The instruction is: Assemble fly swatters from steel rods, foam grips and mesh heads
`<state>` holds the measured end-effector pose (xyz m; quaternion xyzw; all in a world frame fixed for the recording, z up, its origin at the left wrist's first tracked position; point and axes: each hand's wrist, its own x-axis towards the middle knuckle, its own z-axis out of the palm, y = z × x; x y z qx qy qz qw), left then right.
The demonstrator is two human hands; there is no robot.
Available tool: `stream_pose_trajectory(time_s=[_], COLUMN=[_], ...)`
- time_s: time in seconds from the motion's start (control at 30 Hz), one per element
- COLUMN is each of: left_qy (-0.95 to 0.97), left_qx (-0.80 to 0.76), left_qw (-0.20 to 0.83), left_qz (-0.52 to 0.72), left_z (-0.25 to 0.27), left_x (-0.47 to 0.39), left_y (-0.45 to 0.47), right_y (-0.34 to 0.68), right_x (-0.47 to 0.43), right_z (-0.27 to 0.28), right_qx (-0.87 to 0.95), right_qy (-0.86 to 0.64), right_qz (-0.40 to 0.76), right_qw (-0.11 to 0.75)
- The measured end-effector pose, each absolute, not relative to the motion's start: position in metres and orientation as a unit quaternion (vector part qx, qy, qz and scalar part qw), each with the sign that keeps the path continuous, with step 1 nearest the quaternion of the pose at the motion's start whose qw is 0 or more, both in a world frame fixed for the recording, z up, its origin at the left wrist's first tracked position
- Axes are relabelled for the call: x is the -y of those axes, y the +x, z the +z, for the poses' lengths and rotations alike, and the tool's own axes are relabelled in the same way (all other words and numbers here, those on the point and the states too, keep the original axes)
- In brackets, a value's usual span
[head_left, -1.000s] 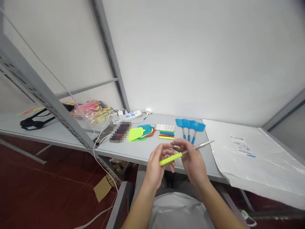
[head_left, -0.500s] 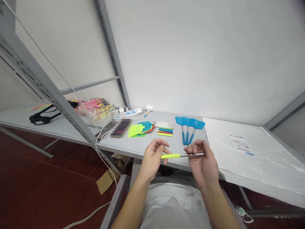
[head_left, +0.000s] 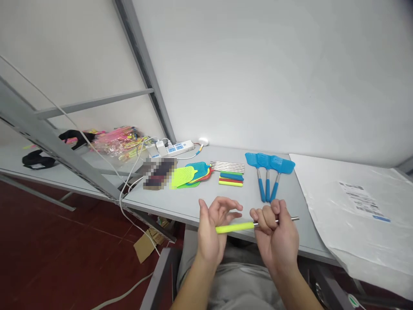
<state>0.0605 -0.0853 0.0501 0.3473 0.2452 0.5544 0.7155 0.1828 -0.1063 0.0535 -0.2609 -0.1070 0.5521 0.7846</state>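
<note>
My right hand (head_left: 274,226) is closed round a metal rod (head_left: 295,218) whose far tip sticks out past the fingers. A yellow-green handle sleeve (head_left: 235,227) sits on the rod's left end. That end rests against the palm of my left hand (head_left: 216,226), whose fingers are apart and not wrapped round it. Behind my hands, several metal rods (head_left: 227,166) lie side by side. In front of them are coloured handle sleeves (head_left: 231,178) in green, blue, red and yellow. Three blue fly swatters (head_left: 267,172) lie fanned out beyond my right hand.
Fly swatter heads (head_left: 183,175) are piled at the left of the table, beside a pixelated dark object (head_left: 158,174). A white power strip (head_left: 176,148) with cables lies behind. White plastic packaging (head_left: 348,215) covers the right side. A metal shelf post (head_left: 58,137) stands left.
My left hand has let go of the yellow-green sleeve and spread its fingers, with the sleeve's end at its palm. My right fingers have closed tighter on the rod. The camera view has shifted.
</note>
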Motion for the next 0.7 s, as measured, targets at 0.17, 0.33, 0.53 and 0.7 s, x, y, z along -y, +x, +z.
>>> stream_pose_trajectory(time_s=[0.17,0.33,0.53,0.7], left_qy=[0.368,0.321,0.273,0.408], left_qx=[-0.261,-0.259,-0.260,-0.389], left_qw=[0.679,0.671,0.652,0.580], left_qz=[0.579,0.616,0.658,0.588], left_z=[0.049,0.045,0.041,0.035], left_x=[0.090,0.098,0.097,0.080], left_y=[0.061,0.055,0.041,0.009], right_y=[0.164,0.146,0.127,0.114], right_x=[0.090,0.096,0.094,0.063], right_z=[0.055,0.060,0.062,0.069], right_qx=[0.118,0.159,0.241,0.350], right_qy=[-0.271,-0.274,-0.227,-0.233], right_qz=[0.575,0.581,0.617,0.642], right_qw=[0.763,0.750,0.714,0.641])
